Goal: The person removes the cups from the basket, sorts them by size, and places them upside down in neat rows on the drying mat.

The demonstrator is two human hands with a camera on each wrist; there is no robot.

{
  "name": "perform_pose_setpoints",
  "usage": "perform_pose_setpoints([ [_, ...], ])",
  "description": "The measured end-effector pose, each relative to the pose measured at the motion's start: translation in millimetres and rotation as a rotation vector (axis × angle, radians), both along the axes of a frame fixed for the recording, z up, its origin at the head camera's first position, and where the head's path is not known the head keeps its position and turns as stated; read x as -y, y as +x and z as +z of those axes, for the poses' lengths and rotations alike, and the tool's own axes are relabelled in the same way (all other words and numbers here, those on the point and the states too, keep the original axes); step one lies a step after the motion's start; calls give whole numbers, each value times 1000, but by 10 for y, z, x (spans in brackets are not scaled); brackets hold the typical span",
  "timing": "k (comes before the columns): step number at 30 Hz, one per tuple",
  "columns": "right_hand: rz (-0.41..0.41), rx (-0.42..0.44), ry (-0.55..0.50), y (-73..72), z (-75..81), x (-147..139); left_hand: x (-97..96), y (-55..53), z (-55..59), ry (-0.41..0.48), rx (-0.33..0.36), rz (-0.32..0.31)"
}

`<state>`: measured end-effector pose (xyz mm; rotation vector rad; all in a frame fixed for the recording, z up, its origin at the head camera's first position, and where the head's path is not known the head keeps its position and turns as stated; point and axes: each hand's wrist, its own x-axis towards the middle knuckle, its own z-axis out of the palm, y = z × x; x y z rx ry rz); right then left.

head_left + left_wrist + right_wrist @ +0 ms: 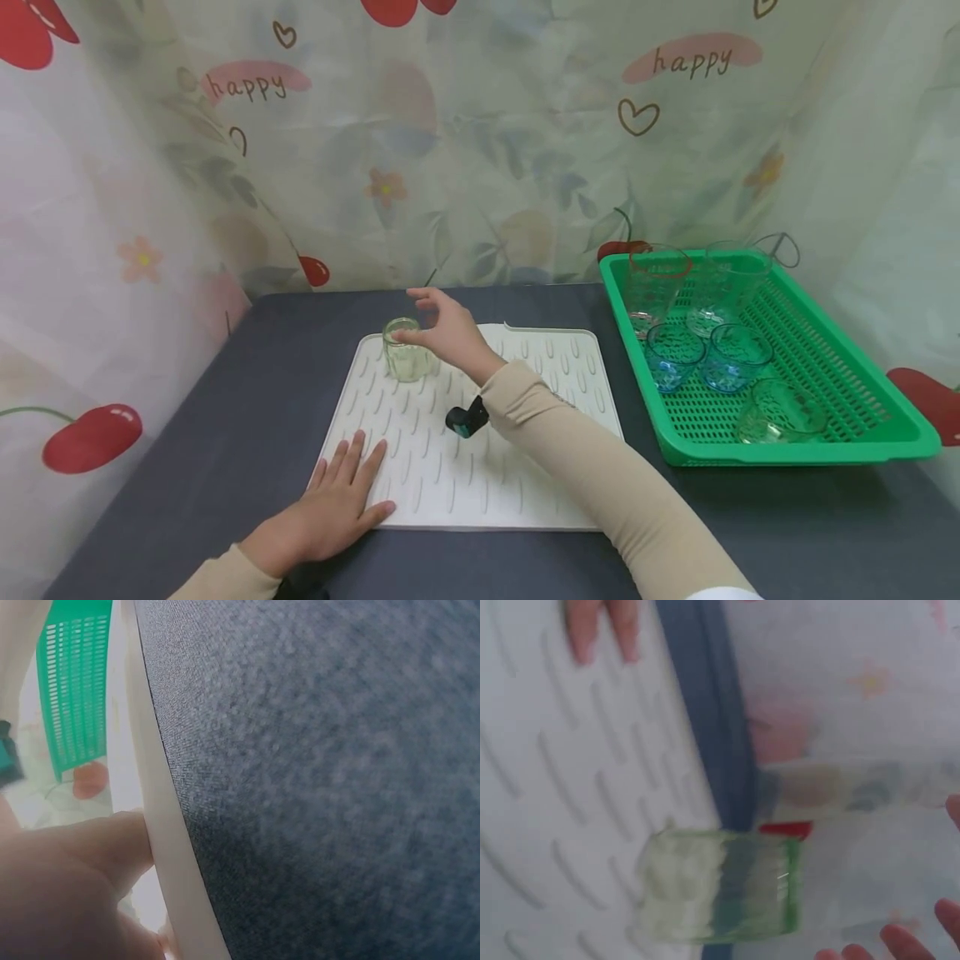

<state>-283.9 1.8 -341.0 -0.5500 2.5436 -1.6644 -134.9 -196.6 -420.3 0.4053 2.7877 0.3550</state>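
Observation:
A pale green clear glass (pixel 407 363) stands upright on the back left part of a white ridged mat (pixel 480 492). Beside its upper part is my right hand (pixel 452 335), thumb and fingers spread apart. The right wrist view shows the fingertips (pixel 904 943) at the lower right, separated from the glass (pixel 682 889) by a gap. My left hand (pixel 330 510) rests with straight fingers on the mat's front left corner. Up close in the left wrist view, that hand (pixel 67 877) touches the mat's pale edge (pixel 169 825).
On the right of the dark grey table (pixel 247 433) stands a green plastic basket (pixel 795 452). It holds a tall red-rimmed glass (pixel 652 287), a clear glass mug (pixel 727 292), two blue glasses (pixel 737 358) and a clear glass (pixel 782 412). A patterned curtain (pixel 480 150) hangs behind.

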Motion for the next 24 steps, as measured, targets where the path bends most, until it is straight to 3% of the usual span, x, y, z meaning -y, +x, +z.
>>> perform_pose_setpoints([
  [8, 52, -36, -89, 383, 397, -286, -19, -10, 16, 11, 0, -7],
  [16, 88, -82, -156, 753, 667, -707, 5, 5, 4, 27, -12, -9],
  [24, 26, -156, -153, 1025, 850, -1269, 43, -17, -51, 49, -5, -8],
])
